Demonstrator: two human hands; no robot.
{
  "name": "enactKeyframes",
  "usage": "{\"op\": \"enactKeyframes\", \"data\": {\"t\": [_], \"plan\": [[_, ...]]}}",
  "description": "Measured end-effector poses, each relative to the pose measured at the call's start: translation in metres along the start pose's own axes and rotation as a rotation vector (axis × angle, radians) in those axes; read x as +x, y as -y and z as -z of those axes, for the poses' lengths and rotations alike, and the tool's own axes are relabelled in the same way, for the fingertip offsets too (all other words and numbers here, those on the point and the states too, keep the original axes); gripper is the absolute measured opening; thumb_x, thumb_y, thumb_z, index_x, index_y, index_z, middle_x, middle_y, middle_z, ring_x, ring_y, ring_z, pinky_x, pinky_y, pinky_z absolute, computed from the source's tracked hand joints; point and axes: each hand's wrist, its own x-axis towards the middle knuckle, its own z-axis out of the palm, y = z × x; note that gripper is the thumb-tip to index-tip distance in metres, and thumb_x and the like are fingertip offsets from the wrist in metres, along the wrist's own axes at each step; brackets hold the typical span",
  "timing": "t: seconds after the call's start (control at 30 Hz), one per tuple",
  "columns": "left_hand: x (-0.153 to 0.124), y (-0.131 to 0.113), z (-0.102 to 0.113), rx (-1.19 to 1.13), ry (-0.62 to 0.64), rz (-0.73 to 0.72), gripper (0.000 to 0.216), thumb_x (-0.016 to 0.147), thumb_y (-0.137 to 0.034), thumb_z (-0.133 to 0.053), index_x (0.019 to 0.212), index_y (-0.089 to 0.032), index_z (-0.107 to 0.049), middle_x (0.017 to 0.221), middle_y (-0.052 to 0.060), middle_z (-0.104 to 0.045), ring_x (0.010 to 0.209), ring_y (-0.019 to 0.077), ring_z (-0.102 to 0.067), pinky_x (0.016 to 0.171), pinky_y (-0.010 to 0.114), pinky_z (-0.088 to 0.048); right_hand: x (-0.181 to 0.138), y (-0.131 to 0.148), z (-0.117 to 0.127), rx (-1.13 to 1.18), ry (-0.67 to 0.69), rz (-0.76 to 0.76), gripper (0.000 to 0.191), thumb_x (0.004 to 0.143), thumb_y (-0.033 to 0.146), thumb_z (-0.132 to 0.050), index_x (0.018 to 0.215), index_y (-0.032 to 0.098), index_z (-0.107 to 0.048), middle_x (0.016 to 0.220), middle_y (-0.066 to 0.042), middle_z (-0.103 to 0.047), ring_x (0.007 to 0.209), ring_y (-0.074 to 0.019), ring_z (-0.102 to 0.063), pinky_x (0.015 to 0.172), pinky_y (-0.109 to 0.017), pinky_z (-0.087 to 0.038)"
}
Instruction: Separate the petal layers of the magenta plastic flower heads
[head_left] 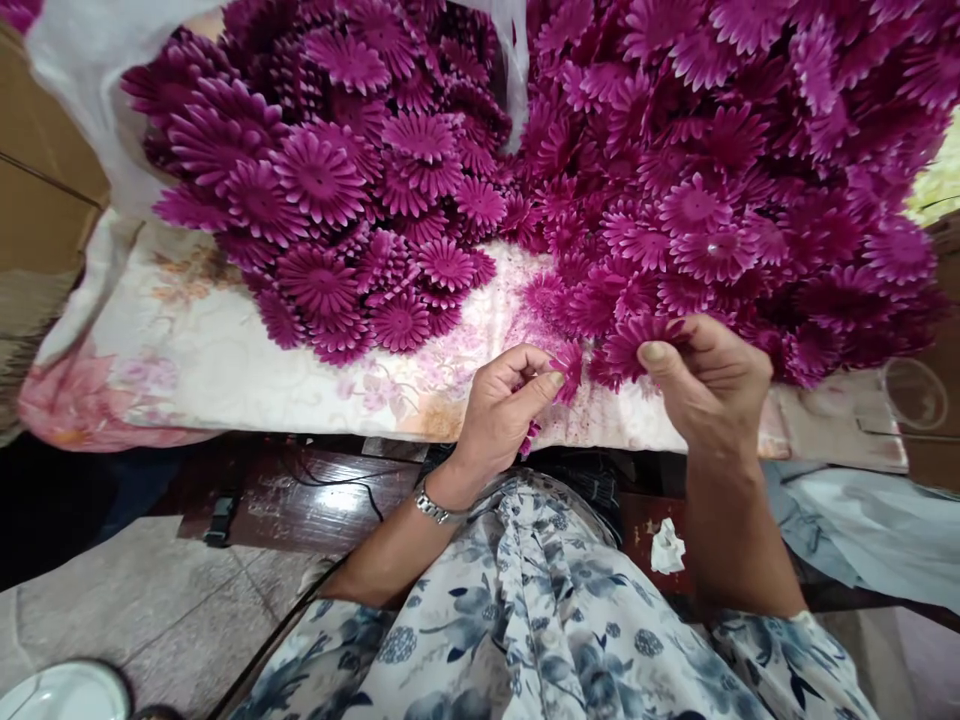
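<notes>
My left hand (504, 408) is closed, thumb pressed to forefinger, on a small magenta artificial flower (569, 372). A bit more magenta shows below its fingers. To the right, my right hand (709, 378) pinches another magenta artificial flower (632, 346) between thumb and fingers, close to the front of the loose pile. That loose pile of magenta flowers (694, 205) fills the right of the table. On the left lies a second heap of flowers (319, 175), many of them stacked in one another. The parts of the flowers inside my fingers are hidden.
A floral cloth (172, 385) covers the table, with magenta specks near the middle. A white plastic bag (82, 75) surrounds the left heap. Cardboard (45, 120) stands at far left. Below are a dark wooden bench (300, 500), a crumpled tissue (667, 547) and pale fabric (877, 525).
</notes>
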Motion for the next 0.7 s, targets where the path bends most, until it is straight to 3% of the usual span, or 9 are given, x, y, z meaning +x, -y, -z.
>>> {"op": "enactKeyframes", "data": {"t": [0.2, 0.3, 0.37, 0.5, 0.6, 0.7], "plan": [[0.0, 0.003, 0.002, -0.028, -0.026, 0.021, 0.024, 0.072, -0.032, -0.071, 0.067, -0.018, -0.053, 0.048, -0.008, -0.038, 0.037, 0.0029, -0.026, 0.034, 0.017, -0.019, -0.011, 0.005, -0.013, -0.141, 0.092, 0.045, 0.032, 0.088, 0.032, -0.054, 0.061, 0.018, -0.043, 0.05, 0.008, -0.029, 0.046, -0.0036, -0.028, 0.045, -0.02, -0.022], [-0.001, 0.003, 0.003, -0.027, -0.041, 0.025, 0.024, 0.072, -0.033, -0.071, 0.068, -0.019, -0.053, 0.049, -0.008, -0.038, 0.036, 0.0032, -0.027, 0.034, 0.018, -0.019, -0.009, 0.007, -0.014, -0.17, 0.106, 0.066, 0.034, 0.09, 0.032, -0.051, 0.06, 0.018, -0.04, 0.05, 0.007, -0.029, 0.045, -0.0036, -0.027, 0.044, -0.02, -0.02], [-0.001, 0.002, 0.005, -0.013, -0.069, -0.034, 0.022, 0.073, -0.033, -0.071, 0.069, -0.019, -0.054, 0.051, -0.008, -0.04, 0.038, 0.0033, -0.028, 0.036, 0.019, -0.021, -0.009, 0.007, -0.016, -0.184, 0.12, 0.076, 0.036, 0.09, 0.033, -0.051, 0.059, 0.018, -0.04, 0.049, 0.007, -0.03, 0.045, -0.0035, -0.028, 0.043, -0.02, -0.02], [0.001, -0.004, 0.007, 0.111, -0.159, -0.295, 0.017, 0.078, -0.032, -0.066, 0.072, -0.019, -0.056, 0.057, -0.006, -0.044, 0.045, 0.0041, -0.032, 0.043, 0.019, -0.026, -0.01, 0.009, -0.02, -0.186, 0.179, 0.104, 0.039, 0.089, 0.037, -0.053, 0.057, 0.018, -0.041, 0.048, 0.007, -0.031, 0.044, -0.0037, -0.029, 0.043, -0.02, -0.023], [0.002, -0.008, 0.007, 0.336, -0.054, -0.357, 0.014, 0.077, -0.027, -0.067, 0.072, -0.018, -0.058, 0.061, -0.004, -0.05, 0.052, 0.006, -0.04, 0.048, 0.02, -0.032, -0.011, 0.011, -0.022, -0.173, 0.251, 0.12, 0.038, 0.088, 0.04, -0.053, 0.058, 0.018, -0.044, 0.049, 0.007, -0.035, 0.044, -0.0039, -0.032, 0.044, -0.019, -0.025], [0.002, -0.007, 0.005, 0.45, 0.126, -0.278, 0.012, 0.075, -0.024, -0.066, 0.072, -0.017, -0.058, 0.064, -0.003, -0.054, 0.056, 0.0072, -0.045, 0.052, 0.02, -0.037, -0.012, 0.011, -0.023, -0.149, 0.294, 0.087, 0.038, 0.088, 0.041, -0.052, 0.059, 0.018, -0.044, 0.049, 0.007, -0.037, 0.045, -0.0043, -0.034, 0.045, -0.019, -0.026]]}}
